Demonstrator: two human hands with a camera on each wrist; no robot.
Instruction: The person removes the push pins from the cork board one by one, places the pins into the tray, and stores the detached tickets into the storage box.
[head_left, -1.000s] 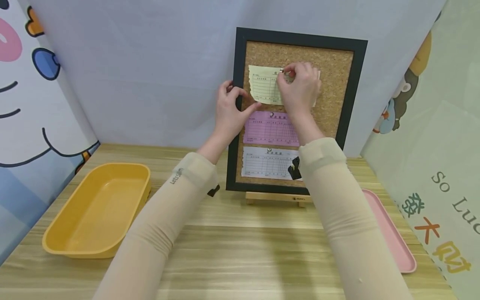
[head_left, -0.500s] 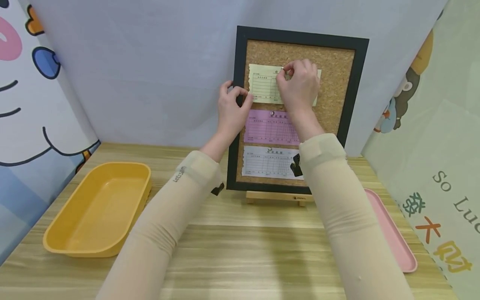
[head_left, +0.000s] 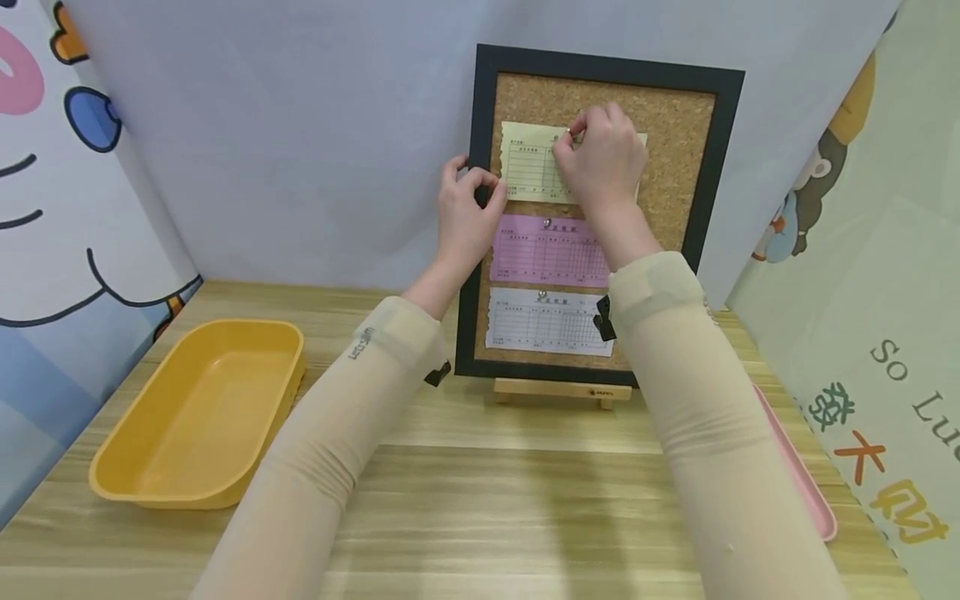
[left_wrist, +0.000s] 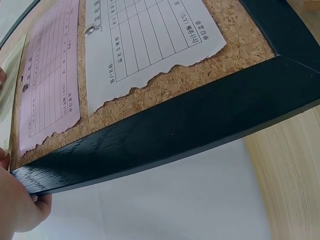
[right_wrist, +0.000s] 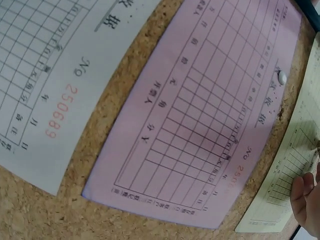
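Observation:
A black-framed corkboard point(head_left: 678, 158) stands upright, with three receipt slips one above another. My right hand point(head_left: 609, 162) pinches a small pushpin point(head_left: 568, 131) at the top edge of the yellow slip point(head_left: 528, 162), covering much of the slip's right half. At the board's left side, my left hand point(head_left: 468, 212) grips the frame, fingers behind it and thumb in front by the yellow slip's lower left corner. Below hang a pink slip point(right_wrist: 195, 115) and a white slip point(left_wrist: 145, 45), each held by a silvery pin at its top edge.
The board rests on a small wooden easel point(head_left: 558, 389) on the wood-grain table point(head_left: 480, 500). A deep yellow tray point(head_left: 198, 417) stands on the left. On the right, a pink tray point(head_left: 806, 479) is partly hidden behind my right sleeve. A pale cloth backs the table.
My left thumb has drawn in toward the frame edge, and the yellow slip's lower left corner now lies flatter. My right hand stays at the pin. The head view has shifted slightly.

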